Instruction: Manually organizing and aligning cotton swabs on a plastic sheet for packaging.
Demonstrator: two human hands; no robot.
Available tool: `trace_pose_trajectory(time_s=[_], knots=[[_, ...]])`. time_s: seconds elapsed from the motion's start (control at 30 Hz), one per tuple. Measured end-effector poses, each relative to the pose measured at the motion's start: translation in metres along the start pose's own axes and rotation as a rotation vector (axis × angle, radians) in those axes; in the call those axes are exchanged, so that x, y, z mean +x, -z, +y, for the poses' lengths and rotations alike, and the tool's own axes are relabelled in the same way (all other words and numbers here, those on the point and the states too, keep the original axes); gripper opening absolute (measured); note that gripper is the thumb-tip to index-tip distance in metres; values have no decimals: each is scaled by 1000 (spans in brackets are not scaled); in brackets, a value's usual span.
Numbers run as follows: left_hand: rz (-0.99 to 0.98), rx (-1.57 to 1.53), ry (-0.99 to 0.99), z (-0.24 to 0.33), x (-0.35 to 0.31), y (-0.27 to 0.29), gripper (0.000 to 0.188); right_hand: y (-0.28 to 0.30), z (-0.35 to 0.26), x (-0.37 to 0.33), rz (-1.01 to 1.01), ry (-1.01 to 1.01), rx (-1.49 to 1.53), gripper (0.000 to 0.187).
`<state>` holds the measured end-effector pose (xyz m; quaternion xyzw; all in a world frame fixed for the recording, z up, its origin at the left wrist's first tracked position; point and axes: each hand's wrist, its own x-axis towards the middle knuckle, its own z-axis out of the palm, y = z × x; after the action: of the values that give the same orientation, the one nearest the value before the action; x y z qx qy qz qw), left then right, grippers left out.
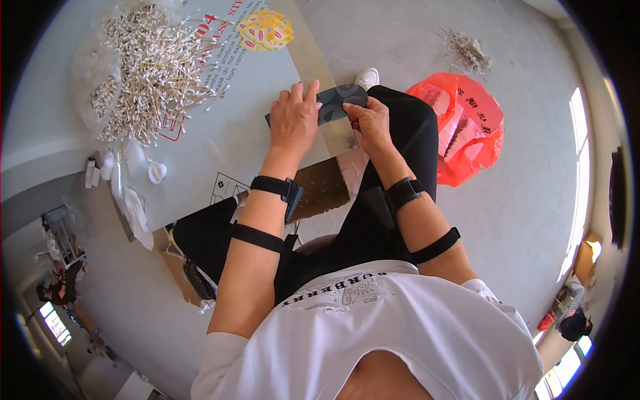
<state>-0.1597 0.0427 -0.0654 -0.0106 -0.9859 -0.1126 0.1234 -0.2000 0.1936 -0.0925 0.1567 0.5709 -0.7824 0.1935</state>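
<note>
- Both hands pinch a small dark packet [339, 101]: left hand [293, 120] presses flat on its left part, right hand [369, 123] clamps its right end.
- This looks like the packing or sealing step; the next move needs steady fingers along the packet's edge.
- The packet lies on the grey board [227, 153], near the cotton swab heap [153, 67]; a red bag [467, 127] lies to the right.

Glossy red plastic bag [467, 127]; seemingly matt cardboard sheet [220, 133]

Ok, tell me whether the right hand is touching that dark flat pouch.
Touching. The head view shows the right hand pinching the right end of the dark flat pouch.
</note>
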Motion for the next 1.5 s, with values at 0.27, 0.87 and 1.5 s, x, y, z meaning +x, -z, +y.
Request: trace_pose_trajectory(time_s=[0.27, 0.87, 1.5], knots=[[-139, -304, 355, -15, 27, 8, 28, 2, 1, -1, 0, -27, -15, 8], [-410, -318, 293, -33, 74, 9, 20, 2, -1, -2, -22, -10, 95, 7], [-452, -351, 262, -41, 72, 9, 23, 5, -2, -1, -43, -12, 95, 9]])
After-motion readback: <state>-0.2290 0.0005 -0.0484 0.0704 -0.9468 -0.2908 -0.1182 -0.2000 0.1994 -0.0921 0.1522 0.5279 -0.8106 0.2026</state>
